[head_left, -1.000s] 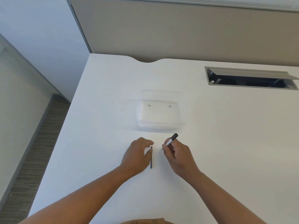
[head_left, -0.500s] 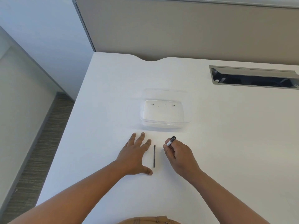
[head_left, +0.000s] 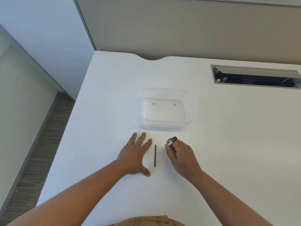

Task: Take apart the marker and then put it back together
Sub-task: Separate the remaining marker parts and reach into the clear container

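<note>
Broadly, a white tabletop (head_left: 228,144) fills most of the frame, running from the lower edge up to a beige partition panel (head_left: 195,30) across the top. At the upper right of the frame a grey cable tray (head_left: 254,77) is set into the tabletop, its lid tilted up over a dark opening. Down the left side of the frame lies a strip of striped grey carpet (head_left: 37,160).

Just above the centre of the frame sits a clear plastic container (head_left: 166,123), with two small dark specks on its bottom.

Below it, the left hand (head_left: 135,154) lies flat on the tabletop, palm down, fingers straight and spread, thumb out to the side, holding nothing. The right hand (head_left: 180,155) is to the right of centre, its fingers curled round the marker body (head_left: 172,141), pinching it near the fingertips; the black end of the marker body points up and to the right, out of the hand.

Between the two hands, a thin dark ink rod (head_left: 155,155) lies on the tabletop, running almost straight up and down the frame, just beside the left hand's index finger but apart from it.

At the bottom edge of the frame a bit of plaid tan cloth (head_left: 146,221) shows.
</note>
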